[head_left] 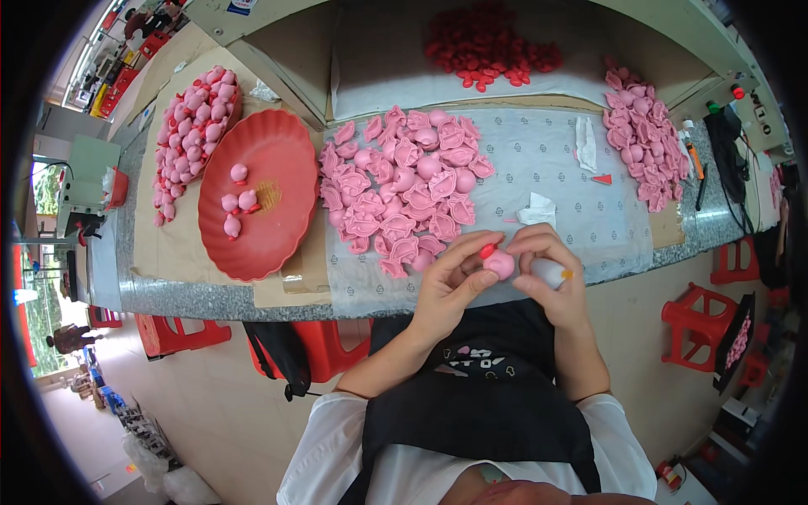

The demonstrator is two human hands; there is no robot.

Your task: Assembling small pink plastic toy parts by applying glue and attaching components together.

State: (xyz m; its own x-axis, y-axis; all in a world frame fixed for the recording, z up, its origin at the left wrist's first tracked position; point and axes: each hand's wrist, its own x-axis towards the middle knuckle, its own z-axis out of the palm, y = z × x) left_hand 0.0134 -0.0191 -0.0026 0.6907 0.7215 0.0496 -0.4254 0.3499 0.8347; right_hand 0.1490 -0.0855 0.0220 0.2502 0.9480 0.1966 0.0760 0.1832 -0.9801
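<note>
Close to the table's front edge, my left hand [452,282] pinches a small pink ball-shaped piece [500,266] with a red part [487,251] at its top. My right hand [560,290] is curled around a small whitish bottle [549,272] with an orange tip, its fingers close to the pink piece; whether they touch it I cannot tell. A spread of pink pieces [404,189], some round and some frilled like open shells, lies just beyond my left hand. Past my right hand is a crumpled white tissue [537,209].
On the left, a red scalloped tray [290,160] holds several pink-and-red pieces, beside a heaped container of similar ones [189,135]. Red parts [488,50] lie under the shelf. Another pink pile [644,143], an orange marker [695,160] and black cloth [728,151] are at right.
</note>
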